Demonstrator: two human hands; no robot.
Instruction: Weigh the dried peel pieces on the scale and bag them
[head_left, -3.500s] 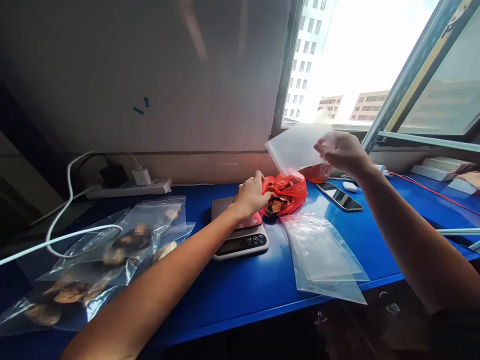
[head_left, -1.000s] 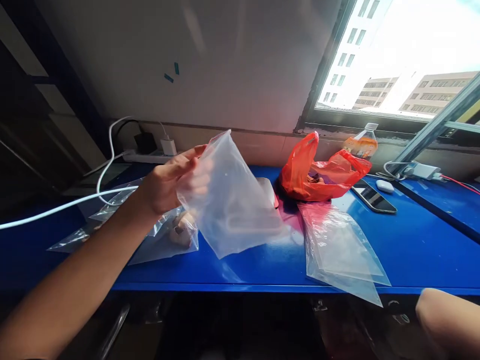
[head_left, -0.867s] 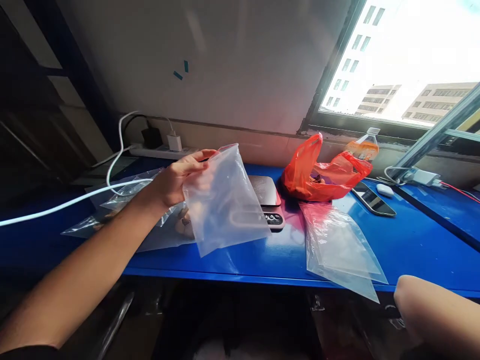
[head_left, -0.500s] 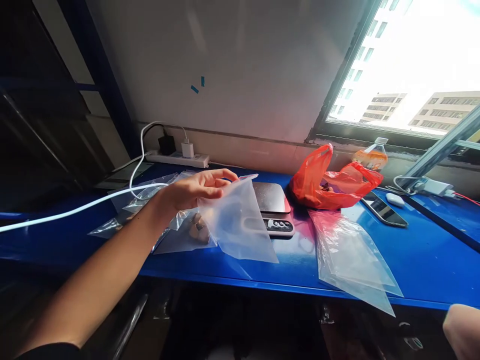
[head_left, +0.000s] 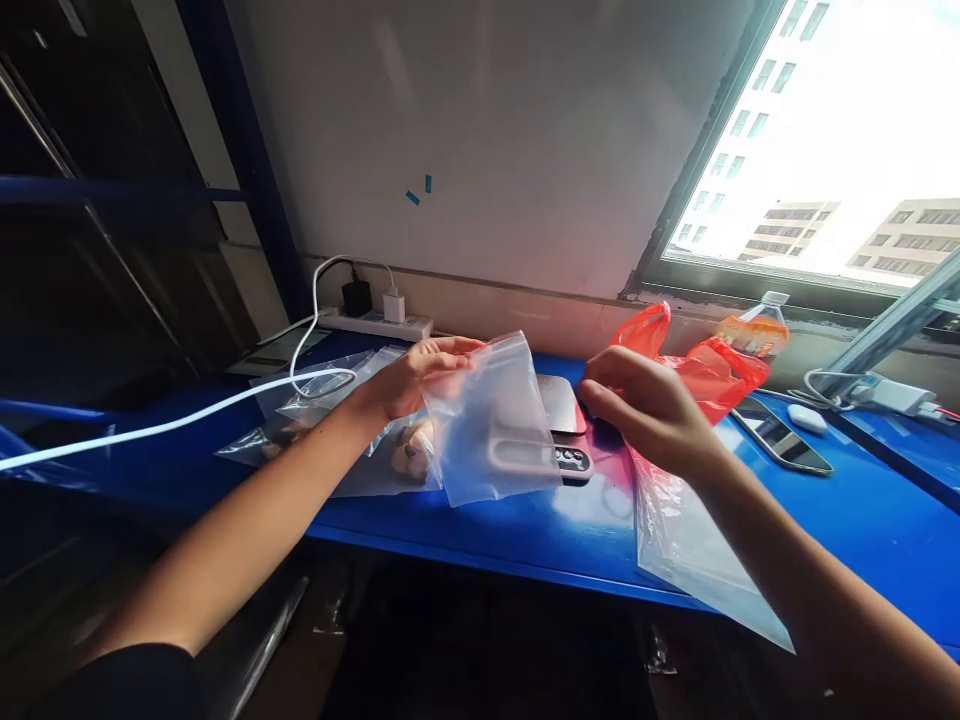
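In my left hand (head_left: 431, 378) is the top edge of a frosted, see-through plastic bag (head_left: 499, 430), pinched between thumb and fingers. The bag hangs down flat in front of a kitchen scale (head_left: 561, 405), covering part of its plate and buttons. My right hand (head_left: 637, 400) is raised to the right of the scale, before the red plastic bag. Its fingers are curled, with nothing visible in them. Under my left wrist lie clear bags with brownish pieces (head_left: 412, 450) inside.
A red plastic bag (head_left: 724, 375) and an orange-labelled bottle (head_left: 761, 325) stand below the window. Flat plastic bags (head_left: 697, 540) overhang the blue table's (head_left: 862, 540) front edge. A phone (head_left: 781, 435), a white case (head_left: 806, 418), a power strip (head_left: 352, 320) and a white cable (head_left: 180, 418) are around.
My right hand has come in from the lower right to beside the scale. The left hand still grips the bag, which is now turned more face-on. The view has shifted slightly.
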